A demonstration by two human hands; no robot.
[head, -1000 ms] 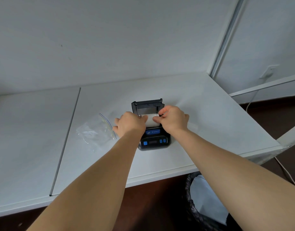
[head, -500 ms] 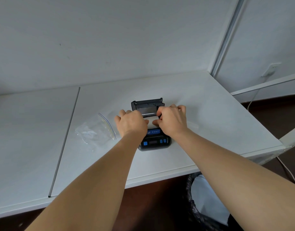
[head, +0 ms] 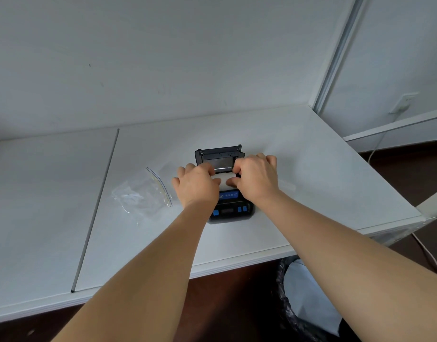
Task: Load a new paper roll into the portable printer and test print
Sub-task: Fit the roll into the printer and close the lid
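A small black portable printer (head: pixel 231 211) with blue buttons lies on the white table (head: pixel 311 183). Its lid (head: pixel 218 155) stands open at the far end. A white paper roll (head: pixel 223 180) sits in the open compartment, mostly hidden by my fingers. My left hand (head: pixel 196 185) grips the roll's left end and my right hand (head: pixel 255 180) pinches its right end, both resting over the printer.
A clear zip bag (head: pixel 143 193) lies left of the printer. A dark seam (head: pixel 99 201) runs across the table at the left. A bin with a black liner (head: pixel 308 299) stands under the table's front edge. A cable (head: pixel 427 255) hangs at the right.
Both hands have shifted slightly over the compartment, fingers curling further round the roll's ends; the roll sits lower between them. The printer has not moved.
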